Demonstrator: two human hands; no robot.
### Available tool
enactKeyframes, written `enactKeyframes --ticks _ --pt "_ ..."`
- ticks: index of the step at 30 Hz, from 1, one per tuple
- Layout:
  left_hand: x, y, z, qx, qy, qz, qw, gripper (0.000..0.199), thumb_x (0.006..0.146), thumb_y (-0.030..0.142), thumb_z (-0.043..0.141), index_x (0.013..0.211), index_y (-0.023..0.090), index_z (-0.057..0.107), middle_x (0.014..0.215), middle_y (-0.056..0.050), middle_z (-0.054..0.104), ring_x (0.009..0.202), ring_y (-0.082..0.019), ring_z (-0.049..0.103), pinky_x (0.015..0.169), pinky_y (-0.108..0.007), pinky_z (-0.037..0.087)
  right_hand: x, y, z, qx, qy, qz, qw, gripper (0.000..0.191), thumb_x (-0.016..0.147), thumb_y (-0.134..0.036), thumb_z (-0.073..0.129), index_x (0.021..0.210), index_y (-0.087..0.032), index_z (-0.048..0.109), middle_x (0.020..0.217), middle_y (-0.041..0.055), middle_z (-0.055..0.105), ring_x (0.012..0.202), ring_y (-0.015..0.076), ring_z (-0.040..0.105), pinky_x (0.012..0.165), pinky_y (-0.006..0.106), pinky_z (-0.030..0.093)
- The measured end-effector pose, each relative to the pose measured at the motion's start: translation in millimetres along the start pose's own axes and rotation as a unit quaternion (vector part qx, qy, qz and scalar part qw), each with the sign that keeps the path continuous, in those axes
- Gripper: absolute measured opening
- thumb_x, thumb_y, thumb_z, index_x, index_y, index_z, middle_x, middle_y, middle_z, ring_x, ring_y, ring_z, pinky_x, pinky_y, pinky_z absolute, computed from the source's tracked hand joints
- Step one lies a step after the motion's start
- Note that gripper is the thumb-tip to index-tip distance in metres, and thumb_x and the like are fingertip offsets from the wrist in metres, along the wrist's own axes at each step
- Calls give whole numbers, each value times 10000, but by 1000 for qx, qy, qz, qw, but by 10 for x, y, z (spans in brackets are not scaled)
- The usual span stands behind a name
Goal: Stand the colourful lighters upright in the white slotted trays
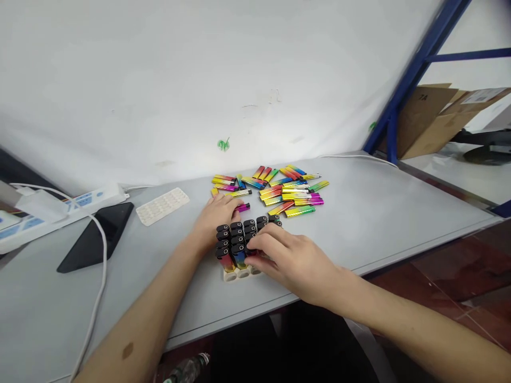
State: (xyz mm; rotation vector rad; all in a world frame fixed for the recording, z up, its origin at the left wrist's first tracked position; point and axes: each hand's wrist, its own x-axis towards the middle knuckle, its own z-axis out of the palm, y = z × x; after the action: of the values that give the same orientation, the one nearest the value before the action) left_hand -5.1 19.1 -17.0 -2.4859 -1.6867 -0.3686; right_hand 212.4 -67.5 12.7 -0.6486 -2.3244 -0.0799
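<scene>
Lighters with black tops and shiny coloured bodies stand upright in rows in a white tray with round holes, near the table's front edge. Over the tray's right side, my right hand is closed, thumb and fingers pinching a lighter in the front row; its body is mostly covered. My left hand is behind the tray at the left, its fingers closed around a magenta lighter whose black end sticks out. Beyond both hands lies a loose pile of multicoloured lighters.
A second white holed tray lies flat at the left. Near it are a black phone-like slab, a power strip and a white cable. A white wall backs the grey table. Cardboard boxes stand beyond a blue frame.
</scene>
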Motion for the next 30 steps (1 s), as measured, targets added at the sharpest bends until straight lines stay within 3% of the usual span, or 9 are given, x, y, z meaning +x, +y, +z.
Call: enactKeyframes --ticks 3,6,11,14,17,20,23,27,30 --pt "-3 12 -28 -6 -10 -3 1000 334 923 194 474 1203 208 655 1185 -84 689 1145 -279 556 1005 -424 440 -2 -17 -26 -21 0 6 1000 233 1002 -331 530 924 -160 668 834 47 654 588 122 577 446 257 405" --pt "10 17 -32 -19 -14 -6 1000 333 915 187 477 1194 206 658 1178 -82 694 1157 -282 560 1030 -440 431 42 40 -120 -17 52 22 998 247 995 -340 535 910 -159 681 811 51 656 586 117 563 492 255 408" --pt "48 6 13 -70 -9 -6 998 317 906 195 484 1157 194 678 1157 -91 704 1126 -286 593 1022 -472 448 299 554 -160 24 143 111 983 190 980 -260 530 870 -166 653 738 13 663 577 105 523 579 260 404" --pt "50 9 7 -145 3 -22 989 306 922 225 492 1157 207 687 1175 -77 709 1102 -261 619 987 -437 486 451 981 24 77 73 185 977 206 973 -329 534 943 -174 667 761 17 683 616 131 557 636 289 422" --pt "40 35 -45 -248 28 -64 966 273 930 263 533 1155 236 684 1162 -42 727 1035 -220 653 946 -399 517 480 1239 262 119 -20 174 977 216 951 -365 574 986 -186 689 921 60 716 845 198 629 773 339 464" --pt "38 76 -104 -332 52 -109 935 232 890 280 613 1105 231 684 1107 -40 747 978 -203 673 891 -380 533 412 1255 393 117 -55 130 983 243 916 -399 643 1052 -207 703 1028 85 701 1062 262 587 904 400 451" --pt "38 119 -140 -392 53 -114 911 281 846 332 681 1102 218 673 1104 -59 753 977 -212 681 862 -372 531 355 1132 392 155 -51 127 978 218 906 -393 664 1023 -213 699 985 75 682 1005 246 590 882 392 461" --pt "29 136 -132 -405 27 -90 909 434 859 436 666 1243 239 634 1144 -61 751 992 -226 684 882 -386 534 356 1001 356 299 -14 198 933 162 911 -376 637 925 -216 649 971 53 701 884 194 636 789 349 494" --pt "32 59 -66 -287 64 -53 954 472 893 437 610 1326 249 609 1286 -61 694 1227 -265 573 996 -426 500 376 1015 353 413 50 282 865 174 903 -362 621 875 -217 530 899 40 720 817 172 671 783 343 518"
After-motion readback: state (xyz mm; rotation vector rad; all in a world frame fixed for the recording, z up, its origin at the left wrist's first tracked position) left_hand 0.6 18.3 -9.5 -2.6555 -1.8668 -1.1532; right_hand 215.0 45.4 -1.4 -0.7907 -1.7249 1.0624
